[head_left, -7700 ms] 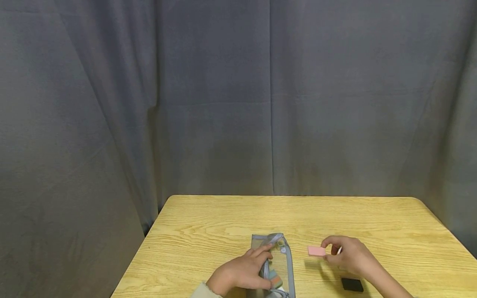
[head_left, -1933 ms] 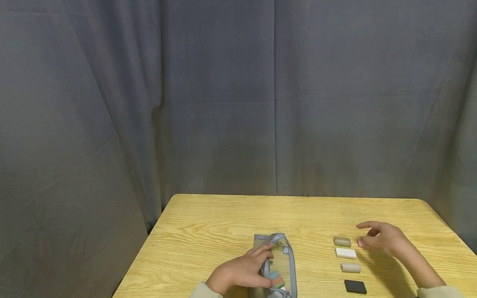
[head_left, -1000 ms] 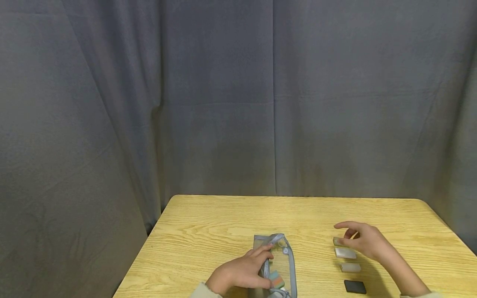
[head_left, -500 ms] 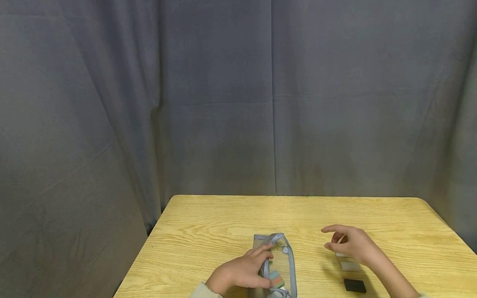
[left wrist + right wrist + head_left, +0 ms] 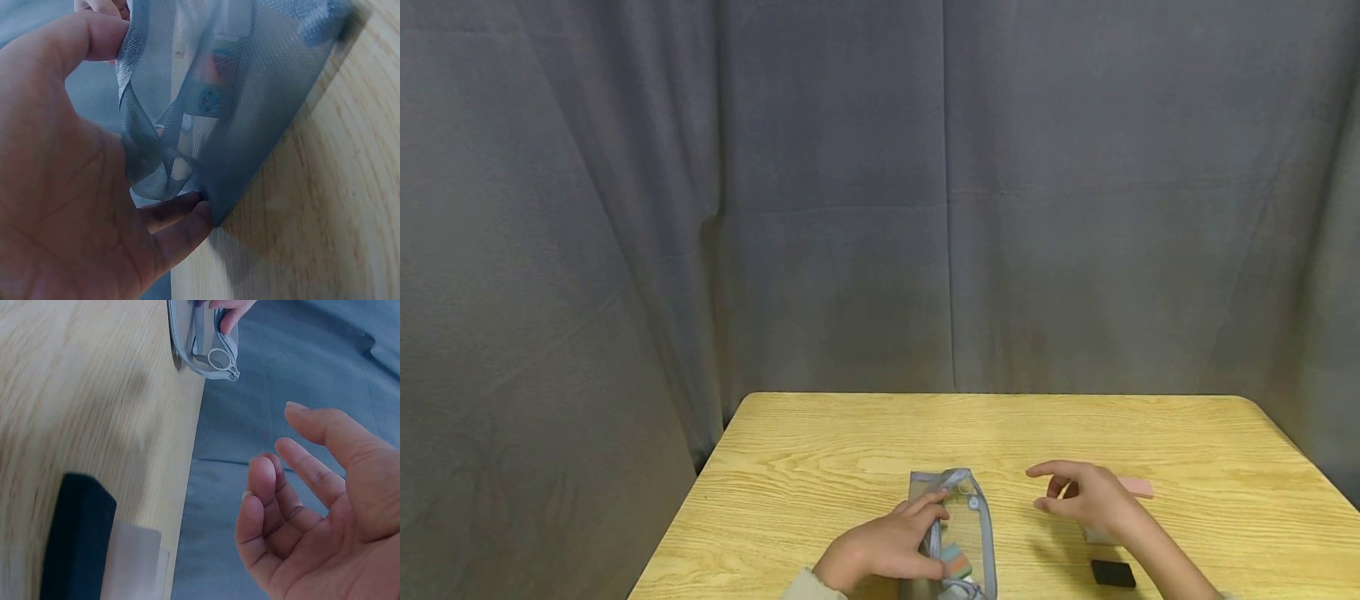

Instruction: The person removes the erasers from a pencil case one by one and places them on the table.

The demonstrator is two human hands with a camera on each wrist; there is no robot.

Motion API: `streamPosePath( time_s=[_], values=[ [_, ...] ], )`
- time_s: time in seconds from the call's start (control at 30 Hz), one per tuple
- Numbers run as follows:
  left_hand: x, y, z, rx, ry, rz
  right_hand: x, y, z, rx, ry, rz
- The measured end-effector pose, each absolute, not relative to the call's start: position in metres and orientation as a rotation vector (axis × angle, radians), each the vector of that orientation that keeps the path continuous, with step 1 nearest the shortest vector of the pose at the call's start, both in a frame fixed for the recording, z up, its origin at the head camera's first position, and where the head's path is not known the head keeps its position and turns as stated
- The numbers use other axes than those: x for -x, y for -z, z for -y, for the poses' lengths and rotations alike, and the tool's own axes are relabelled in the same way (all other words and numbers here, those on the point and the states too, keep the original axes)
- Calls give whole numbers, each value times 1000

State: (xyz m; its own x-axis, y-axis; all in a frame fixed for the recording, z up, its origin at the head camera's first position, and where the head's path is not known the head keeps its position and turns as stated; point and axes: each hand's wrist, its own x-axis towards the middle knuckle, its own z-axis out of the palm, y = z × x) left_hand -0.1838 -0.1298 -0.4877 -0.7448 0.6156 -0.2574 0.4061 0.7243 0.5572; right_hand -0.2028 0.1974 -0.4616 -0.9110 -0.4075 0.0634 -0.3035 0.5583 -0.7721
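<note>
A see-through mesh zip pouch (image 5: pixel 985 542) with grey-blue edging lies on the table. My left hand (image 5: pixel 887 546) grips its mouth, holding one side up, with thumb and fingers at the rim in the left wrist view. Inside sits a striped eraser (image 5: pixel 957 561) in blue, orange and green. My right hand (image 5: pixel 1093 497) hovers right of the pouch, fingers loosely bent and nothing between them. Beyond its wrist shows a pink eraser (image 5: pixel 1137 487). Below it are a black eraser (image 5: pixel 1112 573) and a partly covered pale eraser (image 5: pixel 1096 536); the others are hidden behind the hand.
The wooden table (image 5: pixel 820 442) has rounded far corners. Grey curtains (image 5: pixel 835 208) hang behind it and on both sides. In the right wrist view, the black eraser (image 5: pixel 78 537) and a pale one (image 5: pixel 131 562) lie in a row near each other.
Earlier my right hand carried the pink eraser; it now lies on the table's right, let go beside the row. The empty right hand has moved left towards the pouch. My left hand stays put.
</note>
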Motion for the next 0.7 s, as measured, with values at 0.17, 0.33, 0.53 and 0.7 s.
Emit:
streamPosePath(
  time_s=[0.17,0.33,0.53,0.7],
  values=[
    [184,488,130,-791,-665,-2499,201,464,-192,610,1275,-2677],
    [185,488,129,-789,-666,-2498,201,467,-188,656,1313,-2631],
    [185,489,128,-763,-654,-2517,203,470,-182,696,1310,-2632],
    [184,489,128,-749,-655,-2525,202,471,-177,693,1330,-2598]
  ],
)
